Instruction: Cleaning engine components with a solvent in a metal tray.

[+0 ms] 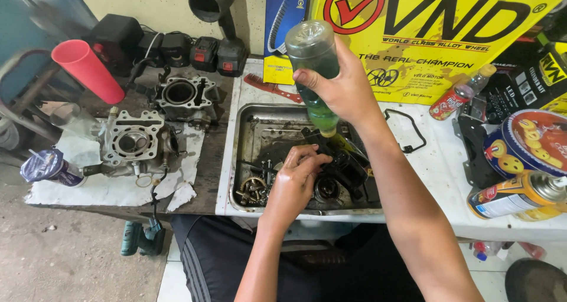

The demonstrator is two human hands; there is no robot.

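Observation:
My right hand (342, 89) grips a clear plastic bottle (313, 60) of green liquid, turned upside down with its neck pointing into a dirty metal tray (248, 131). Below the bottle's mouth, my left hand (295, 175) holds a black engine part (345, 166) inside the tray. Several small gears and bolts (254, 187) lie in the tray's left corner, just beside my left hand.
Two grey engine cylinder parts (133, 142) (183, 95) sit on the dark bench at left, near a red cup (88, 69) and black battery packs (204, 54). A spray can (514, 196), round tin (525, 142) and small bottle (460, 95) stand at right. A yellow banner (437, 30) hangs behind.

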